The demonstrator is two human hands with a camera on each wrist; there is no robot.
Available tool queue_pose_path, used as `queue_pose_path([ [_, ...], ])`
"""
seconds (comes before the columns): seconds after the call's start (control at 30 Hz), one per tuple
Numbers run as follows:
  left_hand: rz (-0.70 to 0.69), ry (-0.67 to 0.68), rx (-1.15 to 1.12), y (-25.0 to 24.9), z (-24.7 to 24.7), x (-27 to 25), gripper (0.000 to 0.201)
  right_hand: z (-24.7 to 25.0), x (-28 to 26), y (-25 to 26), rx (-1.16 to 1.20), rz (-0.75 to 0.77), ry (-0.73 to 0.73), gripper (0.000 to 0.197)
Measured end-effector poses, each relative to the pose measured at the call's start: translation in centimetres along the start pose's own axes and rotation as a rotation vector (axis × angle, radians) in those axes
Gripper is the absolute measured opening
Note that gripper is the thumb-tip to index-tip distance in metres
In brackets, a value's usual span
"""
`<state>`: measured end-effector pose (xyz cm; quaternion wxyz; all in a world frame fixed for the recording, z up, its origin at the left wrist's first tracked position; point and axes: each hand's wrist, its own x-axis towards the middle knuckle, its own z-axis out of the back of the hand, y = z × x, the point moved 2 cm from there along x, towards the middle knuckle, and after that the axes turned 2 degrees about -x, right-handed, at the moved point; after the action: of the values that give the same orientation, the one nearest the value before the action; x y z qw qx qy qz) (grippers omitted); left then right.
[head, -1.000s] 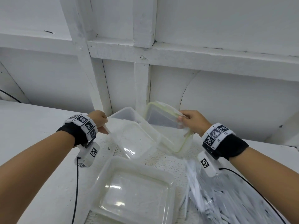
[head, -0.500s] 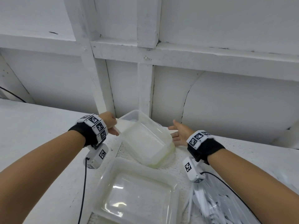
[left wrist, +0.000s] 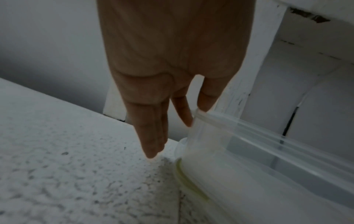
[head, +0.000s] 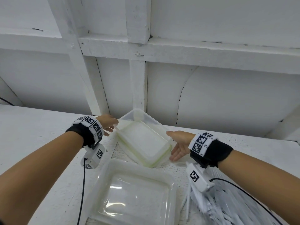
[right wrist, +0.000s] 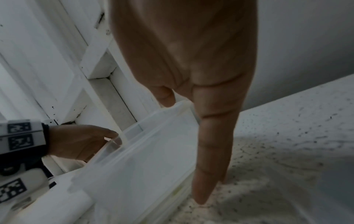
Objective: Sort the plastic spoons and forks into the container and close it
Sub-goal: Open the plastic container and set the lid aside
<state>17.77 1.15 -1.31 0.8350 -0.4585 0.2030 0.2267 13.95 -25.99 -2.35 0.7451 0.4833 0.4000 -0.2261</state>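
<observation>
A clear rectangular container (head: 142,137) stands tilted near the wall, its near side resting on the lid with a green seal (head: 156,163) that lies under it. My left hand (head: 110,125) pinches the rim at the container's left corner between thumb and forefinger; the other fingers (left wrist: 151,136) hang straight. My right hand (head: 176,150) is open beside the container's right edge, its straight fingers (right wrist: 210,151) pointing down at the table. A bag of white plastic spoons and forks (head: 227,207) lies at the lower right, under my right forearm.
A larger clear plastic tub (head: 136,197) sits on the white table (head: 32,135) just in front of the container. A white panelled wall (head: 211,98) rises right behind it. Black cables run from both wrist cameras.
A second ago my right hand held the lid up beside the container. The lid now lies under the container, and my right hand has let go and opened at its right side.
</observation>
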Motion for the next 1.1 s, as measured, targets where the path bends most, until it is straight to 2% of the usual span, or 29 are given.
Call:
queue_pose_path([
  [0.13, 0.049, 0.073, -0.133, 1.0, -0.3, -0.2, 0.027, -0.2, 0.0, 0.1, -0.004, 0.020, -0.014, 0.055],
  [0.23, 0.080, 0.096, -0.106, 2.2, -0.1, -0.1, 0.041, 0.6, 0.4, 0.8, 0.011, 0.114, -0.082, 0.030],
  [0.3, 0.097, 0.115, -0.077, 2.8, 0.0, -0.2, 0.042, 1.1, 0.6, 1.4, 0.021, 0.182, -0.152, 0.015],
  [0.4, 0.062, 0.108, -0.123, 3.2, 0.0, -0.3, 0.038, 1.2, 0.7, 2.2, 0.006, 0.218, -0.188, 0.016],
  [0.57, -0.012, 0.130, -0.263, 3.4, -0.4, -0.3, 0.030, 0.5, 0.4, 2.6, -0.047, 0.202, -0.179, 0.033],
  [0.67, -0.044, 0.100, -0.262, 3.2, -0.7, -0.3, 0.031, 0.4, 0.7, 3.0, -0.028, 0.182, -0.185, 0.020],
  [0.77, -0.058, 0.059, -0.243, 2.9, -0.8, -0.1, 0.031, 0.6, 1.0, 3.1, 0.022, 0.212, -0.219, 0.023],
  [0.9, -0.060, 0.015, -0.247, 2.4, -0.6, 0.0, 0.026, 0.3, 0.9, 3.0, 0.063, 0.197, -0.192, 0.018],
  [1.1, -0.020, 0.015, -0.241, 2.3, -0.1, -0.3, 0.019, 0.1, 1.0, 2.7, 0.062, 0.184, -0.207, 0.016],
])
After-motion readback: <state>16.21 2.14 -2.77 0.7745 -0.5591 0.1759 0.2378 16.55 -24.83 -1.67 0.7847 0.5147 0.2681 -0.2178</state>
